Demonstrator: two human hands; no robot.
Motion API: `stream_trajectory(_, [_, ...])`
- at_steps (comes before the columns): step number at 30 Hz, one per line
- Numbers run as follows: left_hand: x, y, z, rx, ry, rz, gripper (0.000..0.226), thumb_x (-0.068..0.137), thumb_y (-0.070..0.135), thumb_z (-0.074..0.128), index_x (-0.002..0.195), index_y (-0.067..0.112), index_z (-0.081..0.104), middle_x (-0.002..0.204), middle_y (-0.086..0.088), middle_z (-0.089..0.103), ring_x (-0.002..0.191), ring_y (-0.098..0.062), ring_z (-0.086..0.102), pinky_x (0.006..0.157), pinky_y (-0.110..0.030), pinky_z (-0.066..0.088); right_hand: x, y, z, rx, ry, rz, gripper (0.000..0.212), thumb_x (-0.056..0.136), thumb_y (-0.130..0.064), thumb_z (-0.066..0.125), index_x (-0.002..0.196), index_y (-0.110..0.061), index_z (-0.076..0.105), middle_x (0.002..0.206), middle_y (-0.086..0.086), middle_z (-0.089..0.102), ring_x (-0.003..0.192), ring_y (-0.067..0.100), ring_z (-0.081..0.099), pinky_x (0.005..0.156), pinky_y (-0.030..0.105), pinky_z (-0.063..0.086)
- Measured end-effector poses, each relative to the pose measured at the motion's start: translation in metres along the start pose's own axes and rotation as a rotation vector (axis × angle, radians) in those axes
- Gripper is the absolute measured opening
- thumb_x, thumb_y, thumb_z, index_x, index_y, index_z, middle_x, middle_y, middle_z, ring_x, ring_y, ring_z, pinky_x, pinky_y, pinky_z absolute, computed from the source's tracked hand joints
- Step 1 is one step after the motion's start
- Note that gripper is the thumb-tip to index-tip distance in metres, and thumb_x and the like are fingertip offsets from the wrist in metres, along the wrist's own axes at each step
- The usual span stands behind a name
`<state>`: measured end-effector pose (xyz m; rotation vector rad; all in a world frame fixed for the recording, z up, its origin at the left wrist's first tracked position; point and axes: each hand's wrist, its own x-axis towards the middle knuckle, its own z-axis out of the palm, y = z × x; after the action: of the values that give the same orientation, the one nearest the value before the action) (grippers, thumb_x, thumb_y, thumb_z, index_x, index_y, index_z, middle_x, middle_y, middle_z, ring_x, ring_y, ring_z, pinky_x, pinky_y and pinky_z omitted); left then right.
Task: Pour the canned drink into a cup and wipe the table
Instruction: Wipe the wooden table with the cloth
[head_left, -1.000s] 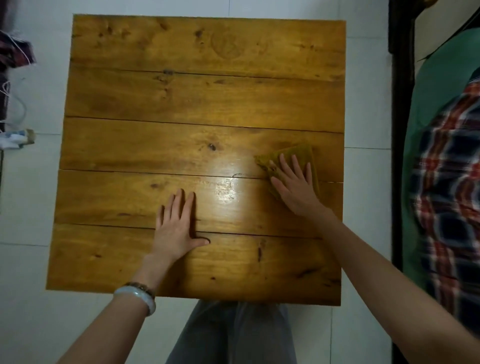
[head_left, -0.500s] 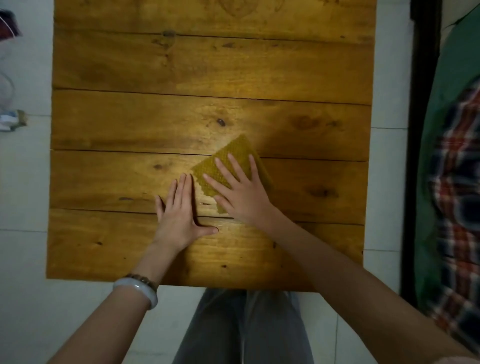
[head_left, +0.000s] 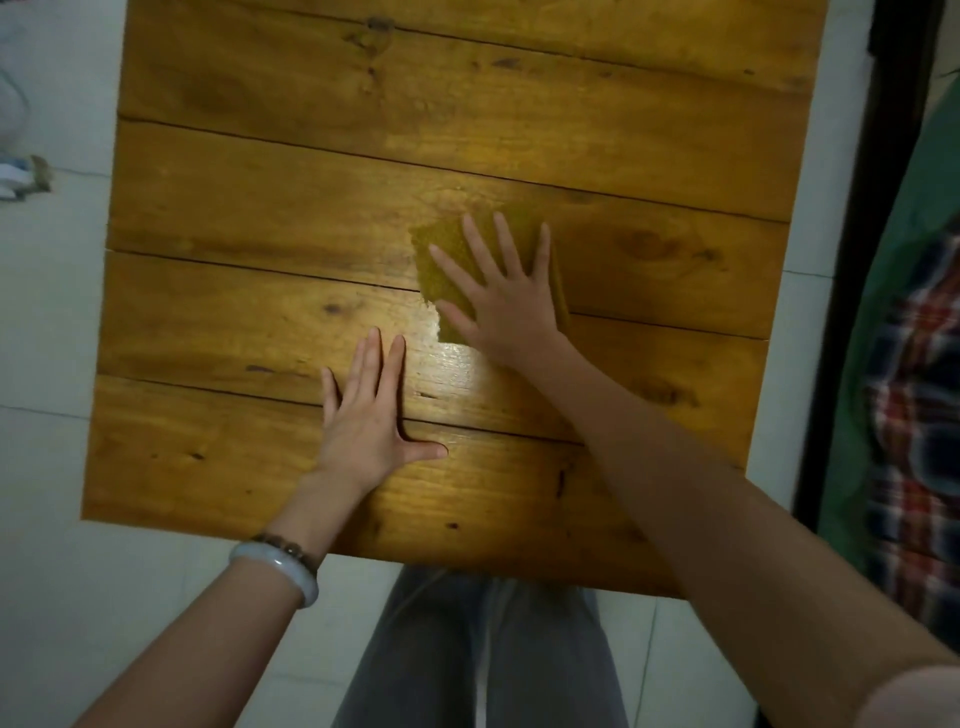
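A yellow-green waffle cloth (head_left: 441, 260) lies on the wooden plank table (head_left: 260, 208), a little right of its middle. My right hand (head_left: 504, 301) presses flat on the cloth with its fingers spread, covering most of it. My left hand (head_left: 369, 415) rests flat on the bare wood nearer the front edge, fingers together, thumb out, holding nothing. A wet shine shows on the wood between the two hands. No can or cup is in view.
White tiled floor surrounds the table. My grey trousers (head_left: 483, 649) show below its front edge. A dark frame (head_left: 852, 260) and green and plaid fabric (head_left: 919, 389) stand at the right. Small clutter (head_left: 21, 179) lies on the floor at the left.
My right hand slid the cloth from near the table's right edge leftward beside my left hand, then a little away and rightward. My left hand stayed put; the view tilted closer.
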<state>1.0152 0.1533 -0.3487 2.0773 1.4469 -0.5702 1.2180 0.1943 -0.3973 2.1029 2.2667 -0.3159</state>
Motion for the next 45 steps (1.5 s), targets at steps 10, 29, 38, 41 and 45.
stream_trajectory(10, [-0.017, -0.011, 0.002, -0.006, -0.046, -0.048, 0.143, 0.052, 0.066, 0.076, 0.143, 0.022, -0.025, 0.151, -0.002, -0.030, 0.140, -0.022, -0.027, 0.113, -0.058, -0.007, -0.111, -0.022, 0.020, 0.069, -0.045, -0.213, 0.058, 0.093, -0.059, 0.028, 0.147, -0.037, 0.022, 0.157, 0.007, 0.017, 0.143, 0.035, 0.015, 0.108, 0.069, 0.006])
stream_trajectory(29, [-0.019, -0.014, 0.002, -0.003, -0.042, -0.044, 0.140, 0.053, 0.066, 0.076, 0.148, 0.019, -0.016, 0.155, -0.001, -0.024, 0.140, -0.018, -0.026, 0.115, -0.055, -0.007, -0.045, -0.028, 0.011, 0.037, 0.009, -0.122, 0.059, 0.093, -0.063, 0.027, 0.146, -0.037, 0.025, 0.155, 0.007, 0.024, 0.142, 0.035, 0.022, 0.107, 0.069, 0.009])
stream_trajectory(38, [-0.015, -0.011, 0.001, -0.006, 0.042, -0.033, 0.129, 0.061, 0.069, 0.067, 0.148, 0.021, -0.015, 0.158, -0.005, -0.011, 0.144, -0.023, -0.014, 0.113, -0.058, -0.003, -0.171, 0.012, 0.017, -0.010, -0.168, -0.211, 0.061, 0.090, -0.064, 0.029, 0.146, -0.041, 0.021, 0.156, 0.004, 0.022, 0.143, 0.033, 0.014, 0.107, 0.068, 0.012])
stream_trajectory(41, [-0.006, -0.003, 0.000, 0.013, 0.040, -0.034, 0.129, 0.060, 0.075, 0.062, 0.146, 0.023, -0.019, 0.158, -0.004, -0.016, 0.144, -0.023, -0.017, 0.112, -0.058, -0.004, -0.108, 0.007, 0.009, 0.010, -0.077, -0.175, 0.062, 0.090, -0.066, 0.030, 0.145, -0.041, 0.023, 0.156, 0.004, 0.023, 0.142, 0.033, 0.020, 0.108, 0.067, 0.012])
stream_trajectory(45, [-0.001, 0.001, -0.002, 0.016, 0.038, -0.066, 0.133, 0.058, 0.075, 0.064, 0.147, 0.021, -0.018, 0.158, -0.002, -0.016, 0.143, -0.021, -0.018, 0.113, -0.058, -0.003, 0.019, -0.002, -0.001, 0.014, 0.007, -0.104, 0.060, 0.089, -0.067, 0.025, 0.143, -0.041, 0.030, 0.154, 0.004, 0.028, 0.141, 0.033, 0.024, 0.108, 0.067, 0.006])
